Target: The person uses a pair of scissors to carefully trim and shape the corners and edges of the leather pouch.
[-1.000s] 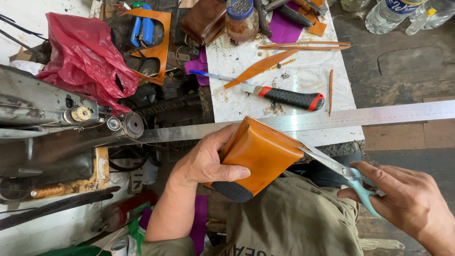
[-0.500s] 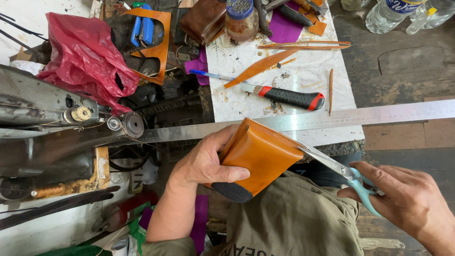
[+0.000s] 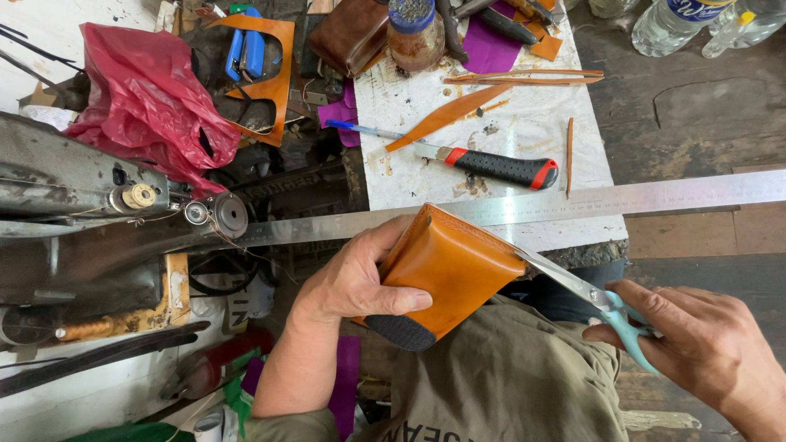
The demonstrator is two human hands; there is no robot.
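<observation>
Scissors at the edge of a tan leather pouch

The left hand (image 3: 352,282) grips the folded tan leather pouch (image 3: 446,274), long axis far-left to near-right; the right hand (image 3: 704,348) closes around teal-handled steel scissors (image 3: 589,295), blades pointing left at its right edge.

Your left hand (image 3: 352,282) grips a tan-orange leather pouch (image 3: 446,274) with a black textured patch at its 7 o'clock corner; your right hand (image 3: 704,344) works teal-handled scissors (image 3: 610,307) with silver blades. At 12 o'clock lies a black-and-red knife (image 3: 499,168) on the stained white board (image 3: 491,115), at 10 o'clock a red plastic bag (image 3: 143,94), and across the middle a silver steel ruler (image 3: 655,195).
</observation>
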